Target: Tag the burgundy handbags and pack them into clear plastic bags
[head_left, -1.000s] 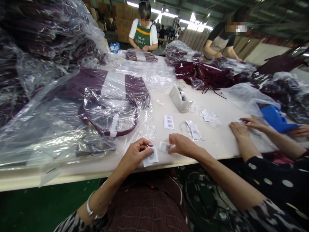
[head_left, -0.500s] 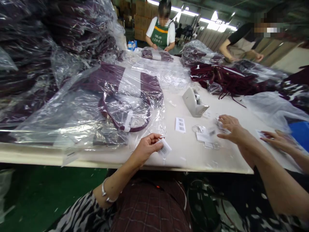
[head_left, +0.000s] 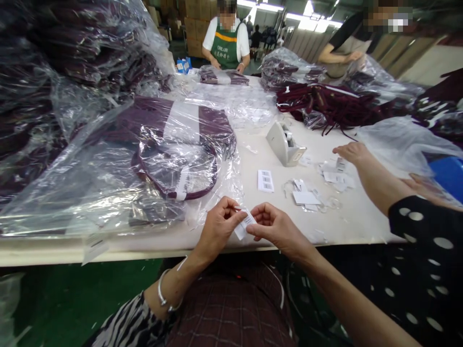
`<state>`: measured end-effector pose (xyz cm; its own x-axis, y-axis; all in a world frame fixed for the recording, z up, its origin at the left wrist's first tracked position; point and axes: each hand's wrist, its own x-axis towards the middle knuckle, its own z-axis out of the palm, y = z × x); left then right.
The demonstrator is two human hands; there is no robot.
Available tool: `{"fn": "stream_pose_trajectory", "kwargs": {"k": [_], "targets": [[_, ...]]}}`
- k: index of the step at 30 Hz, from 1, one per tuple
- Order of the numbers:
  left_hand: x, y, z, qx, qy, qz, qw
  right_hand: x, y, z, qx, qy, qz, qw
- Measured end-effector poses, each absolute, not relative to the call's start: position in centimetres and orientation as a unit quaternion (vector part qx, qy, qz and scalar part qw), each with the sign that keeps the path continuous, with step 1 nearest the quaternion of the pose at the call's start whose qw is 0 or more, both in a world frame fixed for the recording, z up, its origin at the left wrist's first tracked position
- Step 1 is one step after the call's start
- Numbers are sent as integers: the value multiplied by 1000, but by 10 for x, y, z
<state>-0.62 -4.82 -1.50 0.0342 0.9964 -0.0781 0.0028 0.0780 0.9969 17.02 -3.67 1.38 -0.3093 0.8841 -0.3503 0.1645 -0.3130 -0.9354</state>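
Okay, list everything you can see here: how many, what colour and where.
label: one, white, between both hands
label sheet: one, white, flat on the table
dispenser: one, pale grey, behind the sheet
loose tags: several, white, right of the sheet
wrapped bundle with loop: one, maroon, left on the table
plastic-wrapped pile: uncountable, maroon, far left
straps: uncountable, maroon, back right
blue object: one, right edge
table: one, cream, centre
cartons: several, brown, background
nearby co-workers: three, two across, one right
bracelet: one, silver, left wrist
left hand, right hand: at the label
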Motion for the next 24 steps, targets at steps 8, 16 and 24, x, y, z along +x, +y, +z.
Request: {"fn": "stream_pose_trajectory", "kwargs": {"k": [8, 16, 24], "targets": [[-11, -43, -29, 489, 442, 433, 615, 166, -39, 11, -502, -518, 621, 307], [-23, -30, -37, 551, 472, 361, 585, 225, 23, 15, -554, -592, 545, 214], [-18, -30, -37, 578, 538, 324, 521, 387, 144, 12, -801, -554, 101, 204]]}}
